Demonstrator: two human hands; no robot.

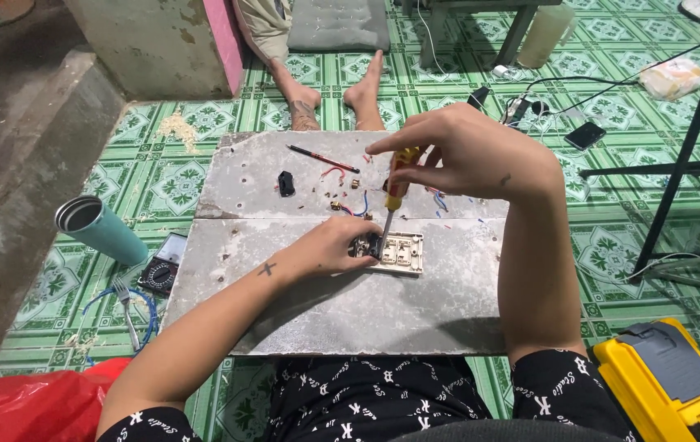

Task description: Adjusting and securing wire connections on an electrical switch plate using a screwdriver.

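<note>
A floor of green patterned tiles (628,164) filled the room, and on it lay two grey, scuffed stone slabs (325,311) set edge to edge as a work surface. Another person's two bare feet (329,94) rested just beyond the far slab. A yellow plastic tool case (669,389) sat at the lower right, a red plastic bag (31,405) at the lower left, and one teal metal tumbler (100,229) lay tilted left of the slabs beside a small black multimeter (162,266).

The left hand (329,245) lay low on the near slab, fingers closed around one cream plastic switch plate (395,252), pinning it flat. The right hand (469,151) hovered above, wrist bent, fingertips pinched on one yellow-and-red-handled screwdriver (395,192) standing nearly upright, its tip at the plate. One red-and-black pen (321,158) and several small brass screws lay on the far slab.
</note>
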